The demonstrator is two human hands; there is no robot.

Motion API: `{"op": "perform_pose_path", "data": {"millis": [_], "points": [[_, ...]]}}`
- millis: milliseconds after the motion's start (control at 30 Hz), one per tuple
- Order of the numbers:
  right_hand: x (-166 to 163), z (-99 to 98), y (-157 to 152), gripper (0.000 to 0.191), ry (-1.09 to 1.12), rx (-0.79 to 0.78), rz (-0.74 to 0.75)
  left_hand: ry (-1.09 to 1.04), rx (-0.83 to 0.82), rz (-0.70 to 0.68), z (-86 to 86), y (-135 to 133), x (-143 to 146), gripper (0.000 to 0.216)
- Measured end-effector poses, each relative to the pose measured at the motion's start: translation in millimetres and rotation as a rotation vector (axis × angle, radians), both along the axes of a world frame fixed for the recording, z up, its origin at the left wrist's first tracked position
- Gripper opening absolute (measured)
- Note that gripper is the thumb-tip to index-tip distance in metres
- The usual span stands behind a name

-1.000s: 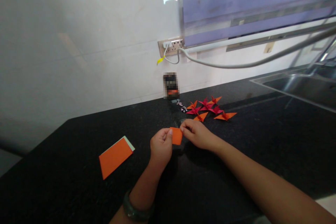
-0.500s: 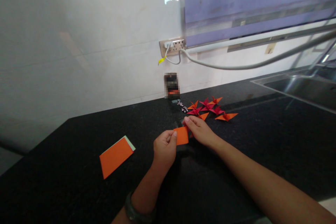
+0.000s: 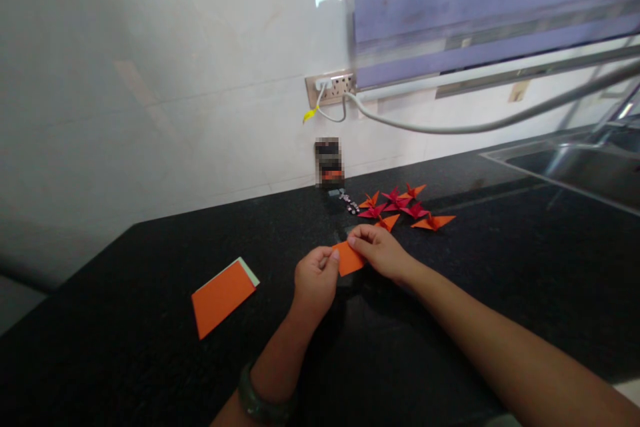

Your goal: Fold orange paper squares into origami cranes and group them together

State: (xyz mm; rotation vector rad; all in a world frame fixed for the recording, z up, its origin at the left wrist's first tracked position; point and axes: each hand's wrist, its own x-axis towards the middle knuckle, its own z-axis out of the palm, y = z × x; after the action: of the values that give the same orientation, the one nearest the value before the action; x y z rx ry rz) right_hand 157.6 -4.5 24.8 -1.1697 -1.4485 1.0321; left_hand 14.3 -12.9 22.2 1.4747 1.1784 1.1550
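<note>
Tilted slightly since half a second ago, the small orange paper (image 3: 349,259) sits just this side of the folded cranes (image 3: 400,207), pinched at its left edge by the left hand (image 3: 316,278) and at its top by the right hand (image 3: 380,250), where an uneven pull could skew or tear it.

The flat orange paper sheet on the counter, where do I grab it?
Pinch the flat orange paper sheet at its far right corner, coming from the right. It lies flush on the black stone counter, but a pale sheet pokes out beneath that corner, so an edge should lift. Left hand and right hand both hold a small orange piece.
</note>
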Motion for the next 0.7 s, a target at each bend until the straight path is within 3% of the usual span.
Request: {"op": "perform_pose_path", "data": {"millis": [267, 700], "points": [[3.2, 1.3, -2.4, 0.013, -0.235, 0.043, 0.103, 0.074, -0.007, -0.092, -5.9, 3.0, -0.1, 0.014], [0.6, -3.6, 1.3, 0.018, -0.080, -0.037, 0.005, 0.094, 0.033, -0.005, -2.8, 2.8, -1.6, 0.015]]}}
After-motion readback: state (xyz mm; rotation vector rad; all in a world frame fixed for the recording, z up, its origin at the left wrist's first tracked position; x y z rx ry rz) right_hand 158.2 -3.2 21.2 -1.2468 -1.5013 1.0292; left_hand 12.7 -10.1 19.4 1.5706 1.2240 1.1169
